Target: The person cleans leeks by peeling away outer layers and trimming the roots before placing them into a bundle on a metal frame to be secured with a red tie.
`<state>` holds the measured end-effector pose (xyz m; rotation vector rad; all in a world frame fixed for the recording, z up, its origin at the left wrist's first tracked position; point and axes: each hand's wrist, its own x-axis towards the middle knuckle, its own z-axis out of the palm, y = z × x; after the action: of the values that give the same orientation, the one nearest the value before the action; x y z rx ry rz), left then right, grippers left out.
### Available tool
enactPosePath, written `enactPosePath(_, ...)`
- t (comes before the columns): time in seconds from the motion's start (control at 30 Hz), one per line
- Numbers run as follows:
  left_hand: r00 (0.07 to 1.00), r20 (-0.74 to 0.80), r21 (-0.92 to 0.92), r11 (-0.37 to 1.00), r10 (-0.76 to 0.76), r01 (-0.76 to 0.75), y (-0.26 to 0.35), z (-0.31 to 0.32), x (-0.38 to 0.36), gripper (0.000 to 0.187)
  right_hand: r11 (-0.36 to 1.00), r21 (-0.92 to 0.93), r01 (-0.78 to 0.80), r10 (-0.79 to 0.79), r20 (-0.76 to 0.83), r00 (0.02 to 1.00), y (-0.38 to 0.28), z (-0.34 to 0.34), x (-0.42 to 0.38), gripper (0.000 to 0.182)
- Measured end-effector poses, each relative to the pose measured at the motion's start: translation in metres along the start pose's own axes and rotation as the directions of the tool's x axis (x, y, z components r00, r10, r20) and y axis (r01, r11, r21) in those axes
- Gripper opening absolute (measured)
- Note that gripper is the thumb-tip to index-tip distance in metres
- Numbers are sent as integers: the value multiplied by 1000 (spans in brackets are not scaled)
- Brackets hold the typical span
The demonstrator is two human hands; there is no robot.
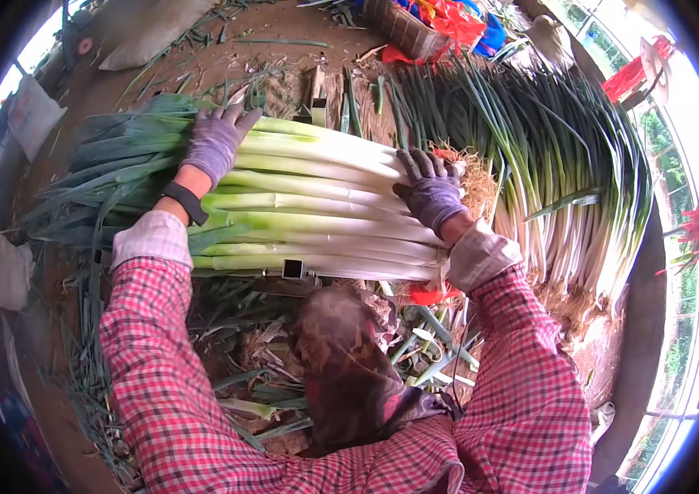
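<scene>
A thick layer of long green onions [316, 198] lies crosswise before me, leaves to the left, white stalks and roots to the right. My left hand [219, 142], in a purple-grey glove, rests on top where the stalks turn green, its fingers stretched out. Near the root ends, my right hand [432, 188], gloved alike, lies on the white stalks with its fingers spread. Neither hand is closed around a stalk. Beneath the onions a metal frame shows, with a square tube end [292, 268] at the near side. Stringy roots [479, 188] stick out beside my right hand.
A second heap of thinner green onions [563, 165] lies to the right. Behind stands a basket [407, 31] with red and blue plastic. Cut leaves and trimmings [267, 387] litter the ground around my knee [337, 329]. A white sack [1, 270] is at far left.
</scene>
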<state>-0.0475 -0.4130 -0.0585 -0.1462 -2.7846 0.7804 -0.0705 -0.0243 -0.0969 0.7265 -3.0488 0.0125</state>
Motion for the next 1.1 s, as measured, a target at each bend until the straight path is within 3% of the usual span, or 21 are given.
enactPosePath(0.07,1000,-2,32,999,19,-19,1,-9,-5,75,999,37,-26,25,35,999,-7,-8,-2,67)
enactPosePath(0.17,967,254,-32,999,-12,21,6,-36,-3,87,997,66,-36,34,26,999,-17,-1,9,69)
enactPosePath(0.27,988,152,-196,980,6,25,5,-46,-17,85,991,118,-58,57,12,998,-19,4,15,68)
enactPosePath(0.37,997,-63,-629,774,51,-80,-13,-30,-36,77,991,114,-72,68,43,997,-16,2,15,67)
enactPosePath(0.47,996,87,-298,953,-26,51,-37,-27,-46,67,990,125,-63,57,55,997,-17,5,19,66)
enactPosePath(0.5,988,154,-337,938,-23,74,-41,-32,-49,60,985,170,-35,36,-1,999,-13,10,19,66)
enactPosePath(0.53,993,116,-296,954,-20,53,-38,-32,-49,57,986,166,-22,28,-34,999,-14,11,19,66)
enactPosePath(0.57,985,170,-294,953,-27,77,-35,-42,-45,58,984,176,3,4,-45,999,-10,15,23,67)
enactPosePath(0.6,999,35,-278,960,-8,17,-36,-18,-50,59,984,176,-17,20,-11,1000,-17,3,17,67)
enactPosePath(0.63,1000,19,-228,973,-16,20,-35,-5,-49,59,990,139,-29,31,-16,999,-19,4,17,67)
enactPosePath(0.7,976,217,-365,927,-2,83,-36,-23,-47,58,989,146,-40,38,19,999,-19,1,18,68)
enactPosePath(0.77,953,294,-272,949,-73,157,-29,-8,-34,62,989,138,-50,44,46,998,-19,-1,19,69)
enactPosePath(0.87,931,362,-255,956,-48,148,-33,-17,-22,66,989,144,-37,29,57,998,-20,-2,21,70)
enactPosePath(0.97,943,330,-289,946,-44,145,-33,-21,-27,66,989,135,-57,47,74,996,-19,1,22,67)
enactPosePath(1.1,937,350,-437,885,0,163,-42,-35,-31,70,990,119,-80,72,74,995,-20,5,24,63)
